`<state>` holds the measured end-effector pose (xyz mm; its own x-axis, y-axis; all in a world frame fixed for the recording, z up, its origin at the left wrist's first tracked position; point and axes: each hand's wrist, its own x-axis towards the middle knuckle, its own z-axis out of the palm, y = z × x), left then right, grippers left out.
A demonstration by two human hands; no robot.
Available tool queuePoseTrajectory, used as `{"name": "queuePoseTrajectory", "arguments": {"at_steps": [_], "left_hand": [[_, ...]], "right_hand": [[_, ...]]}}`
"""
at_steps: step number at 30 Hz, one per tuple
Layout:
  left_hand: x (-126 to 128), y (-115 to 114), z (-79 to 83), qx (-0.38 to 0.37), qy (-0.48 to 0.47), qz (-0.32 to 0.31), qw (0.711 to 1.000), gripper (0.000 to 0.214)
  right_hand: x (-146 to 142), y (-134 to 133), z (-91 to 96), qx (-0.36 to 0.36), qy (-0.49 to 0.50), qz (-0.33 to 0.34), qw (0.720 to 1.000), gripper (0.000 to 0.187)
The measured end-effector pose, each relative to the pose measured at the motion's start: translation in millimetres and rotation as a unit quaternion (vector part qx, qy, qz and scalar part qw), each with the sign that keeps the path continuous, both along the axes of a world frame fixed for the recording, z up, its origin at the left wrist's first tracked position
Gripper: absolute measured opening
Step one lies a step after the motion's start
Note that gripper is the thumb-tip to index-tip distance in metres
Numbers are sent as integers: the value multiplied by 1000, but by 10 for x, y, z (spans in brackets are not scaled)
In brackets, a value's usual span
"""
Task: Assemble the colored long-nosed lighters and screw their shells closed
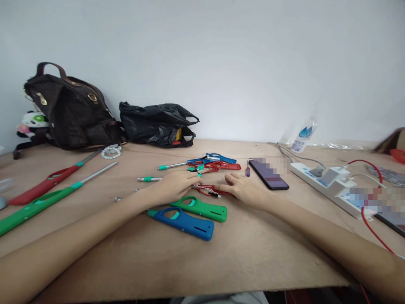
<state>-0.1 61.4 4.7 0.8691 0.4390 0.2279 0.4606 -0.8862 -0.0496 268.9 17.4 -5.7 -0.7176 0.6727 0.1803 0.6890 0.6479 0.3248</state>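
Between my hands lies an opened red lighter casing with thin wires and a small black part showing. My left hand is closed over its front end, fingers bent down and partly hidden. At the other end, my right hand grips the casing with thumb and fingers. Just nearer to me lie a green long-necked lighter and a blue long-necked lighter, their necks under my left arm. Behind my hands, opened blue lighter and red lighter casings show their inner parts.
A small screwdriver and a phone lie to the right, before a power strip with plugs. At left are a red lighter and a green lighter. A black plastic bag and a dark handbag stand behind.
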Motion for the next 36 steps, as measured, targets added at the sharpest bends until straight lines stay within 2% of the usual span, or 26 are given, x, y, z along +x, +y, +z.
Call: {"name": "queuePoseTrajectory", "arguments": {"at_steps": [5,12,20,26,31,36], "left_hand": [[22,-7,12,19,70,-5,997,51],[40,-23,31,41,101,13,994,50],[76,-11,2,91,114,-6,989,48],[57,0,-9,26,102,9,994,49],[28,27,-34,-54,44,-5,998,46],[37,30,-45,-93,18,3,995,40]], "right_hand": [[1,4,-9,15,-12,0,1000,53],[1,10,-23,17,-12,12,1000,51],[-8,1,-26,21,-11,12,1000,49],[-26,-14,-12,-3,-1,-1,1000,50],[-14,-4,9,-42,62,6,997,50],[1,2,29,-105,139,29,984,47]]}}
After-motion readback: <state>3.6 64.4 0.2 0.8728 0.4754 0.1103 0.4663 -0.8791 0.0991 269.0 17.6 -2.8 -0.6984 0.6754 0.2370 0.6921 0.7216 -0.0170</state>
